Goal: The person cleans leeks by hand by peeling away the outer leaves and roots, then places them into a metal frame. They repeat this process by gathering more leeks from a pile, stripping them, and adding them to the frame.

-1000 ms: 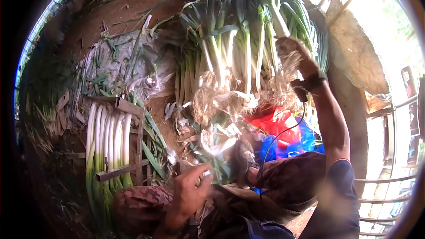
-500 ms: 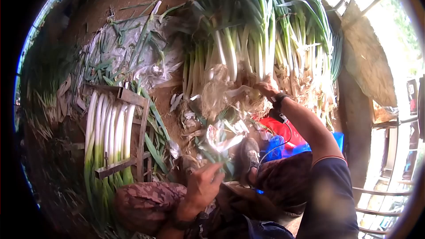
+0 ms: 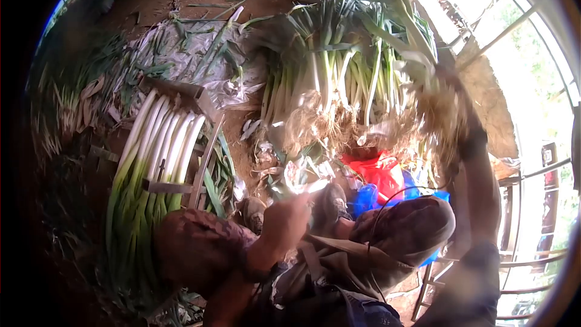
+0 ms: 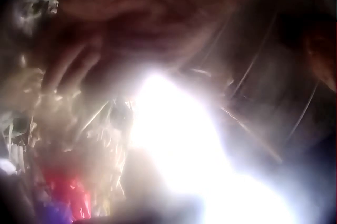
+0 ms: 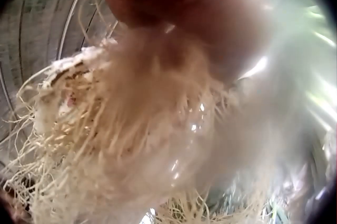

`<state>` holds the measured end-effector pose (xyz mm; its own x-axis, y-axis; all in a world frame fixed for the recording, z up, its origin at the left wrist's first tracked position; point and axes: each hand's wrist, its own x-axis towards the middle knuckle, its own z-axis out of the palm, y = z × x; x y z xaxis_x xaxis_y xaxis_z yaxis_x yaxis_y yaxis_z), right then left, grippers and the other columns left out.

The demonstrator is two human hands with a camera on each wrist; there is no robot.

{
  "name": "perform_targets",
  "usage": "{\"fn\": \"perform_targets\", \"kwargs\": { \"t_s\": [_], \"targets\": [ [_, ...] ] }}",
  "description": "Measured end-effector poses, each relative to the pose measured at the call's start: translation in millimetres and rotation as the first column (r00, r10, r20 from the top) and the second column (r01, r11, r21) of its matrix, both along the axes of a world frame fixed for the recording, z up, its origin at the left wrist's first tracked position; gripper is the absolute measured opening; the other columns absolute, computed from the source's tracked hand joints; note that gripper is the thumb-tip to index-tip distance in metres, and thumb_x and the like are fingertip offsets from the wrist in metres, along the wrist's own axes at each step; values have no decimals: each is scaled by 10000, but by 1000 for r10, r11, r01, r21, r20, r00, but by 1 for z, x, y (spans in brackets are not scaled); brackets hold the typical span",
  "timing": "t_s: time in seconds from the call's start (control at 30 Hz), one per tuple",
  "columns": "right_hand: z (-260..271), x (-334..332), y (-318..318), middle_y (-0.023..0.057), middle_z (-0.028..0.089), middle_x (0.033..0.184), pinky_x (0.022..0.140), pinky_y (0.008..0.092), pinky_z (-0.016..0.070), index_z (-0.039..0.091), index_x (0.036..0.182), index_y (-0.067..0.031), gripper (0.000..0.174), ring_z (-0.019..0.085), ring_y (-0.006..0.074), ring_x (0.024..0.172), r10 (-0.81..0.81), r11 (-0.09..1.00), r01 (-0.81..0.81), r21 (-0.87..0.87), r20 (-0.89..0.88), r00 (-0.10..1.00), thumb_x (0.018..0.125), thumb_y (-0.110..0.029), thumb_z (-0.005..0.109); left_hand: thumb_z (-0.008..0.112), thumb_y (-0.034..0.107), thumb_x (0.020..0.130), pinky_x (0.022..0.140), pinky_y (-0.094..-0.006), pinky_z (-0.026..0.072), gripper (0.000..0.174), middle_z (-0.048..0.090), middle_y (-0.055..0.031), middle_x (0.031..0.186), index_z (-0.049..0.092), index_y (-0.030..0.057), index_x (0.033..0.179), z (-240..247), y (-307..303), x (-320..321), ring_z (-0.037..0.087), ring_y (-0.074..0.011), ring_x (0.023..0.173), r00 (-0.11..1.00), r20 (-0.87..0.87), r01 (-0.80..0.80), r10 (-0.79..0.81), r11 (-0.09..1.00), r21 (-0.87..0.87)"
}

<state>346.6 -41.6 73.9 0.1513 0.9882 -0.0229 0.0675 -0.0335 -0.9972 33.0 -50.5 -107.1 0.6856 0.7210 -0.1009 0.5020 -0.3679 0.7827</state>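
My right hand (image 3: pixel 452 85), blurred, is raised at the right side of the pile and grips a leek (image 3: pixel 420 45) near its root end. Its green top slants up and to the left. Pale stringy roots (image 5: pixel 121 134) hang below the fingers in the right wrist view. Over my lap is my left hand (image 3: pixel 281 227), its fingers loosely curled, with nothing seen in them. Dark and glare-washed, the left wrist view shows those bent fingers (image 4: pixel 71 69). Many rooted leeks (image 3: pixel 327 79) stand in a pile before me.
Trimmed leeks (image 3: pixel 160 139) lie in a metal frame (image 3: pixel 206 163) at my left. Red plastic (image 3: pixel 382 175) and blue plastic (image 3: pixel 366 198) lie near my foot. Leaf scraps cover a pale sheet (image 3: pixel 163 42). Peelings (image 3: pixel 302 175) litter the ground between my shoes.
My right hand went from the upper right down to the pile's root ends, then back up to the right with a leek. The left hand stays over my lap, shifting slightly.
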Motion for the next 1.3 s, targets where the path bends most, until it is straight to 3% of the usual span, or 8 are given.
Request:
{"fn": "perform_targets", "kwargs": {
  "t_s": [0.1,0.13,0.2,0.53,0.73,0.9,1.1,1.3],
  "targets": [
    [11,-50,-38,182,575,1264,914,406,544,466,1349,-3,528,590,267,1164,-36,964,-103,-243,-507,861,884,-188,635,702,77,810,886,-428,512,525,634,-230,1158,533,25,1305,1,0,2,633,-390,1035,993,-66,-102,101,995,-12],
    [-7,-49,-51,159,646,1087,760,378,580,524,1259,38,487,666,251,976,-16,898,-45,-437,-135,991,895,-269,624,727,81,793,927,-430,489,637,578,-232,1244,459,35,1369,5,-2,3,588,-393,1113,985,29,-173,171,960,220],
    [-32,-99,-83,70,616,763,532,246,459,594,1124,47,341,588,147,592,-82,874,-15,-485,-178,981,865,-173,625,728,101,786,1076,-519,345,826,341,-238,1486,299,40,1489,6,-10,4,426,-406,1301,974,112,-226,197,871,436],
    [-66,-142,-179,3,615,867,713,228,455,620,1044,17,284,566,77,824,319,470,-530,-706,-424,848,889,-217,572,754,167,706,1136,-649,158,731,356,-236,1454,471,-31,1350,-49,-75,-12,309,-357,1407,944,136,102,-302,656,748],
    [-50,-138,-185,42,608,1031,772,288,486,545,1234,-43,371,585,127,889,323,498,-558,-664,-455,830,894,-180,596,796,213,640,998,-518,391,684,545,-194,1150,526,-26,1221,-46,-80,0,529,-367,1112,936,317,-49,-156,830,555],
    [-56,-104,-176,171,628,1200,860,309,561,457,1352,35,676,670,208,958,577,807,-568,-159,12,817,868,-368,701,747,99,714,720,-441,495,467,581,-157,938,548,11,1126,-8,-36,11,614,-324,814,884,430,-215,-183,657,723],
    [-28,-116,-147,217,454,1433,987,406,475,421,1406,-23,555,574,321,1191,305,878,-436,-197,-472,827,937,-254,608,738,109,769,674,-488,523,446,628,-188,960,511,37,1146,1,-10,11,637,-411,796,933,325,-320,154,770,553],
    [-45,-113,-124,163,634,1103,879,421,508,593,1211,-15,377,632,281,993,243,949,-288,-129,-285,927,955,-291,585,683,64,696,648,-500,512,529,612,-193,843,500,29,1191,-28,-3,11,623,-398,746,944,312,-266,104,802,536]
  ]
}}
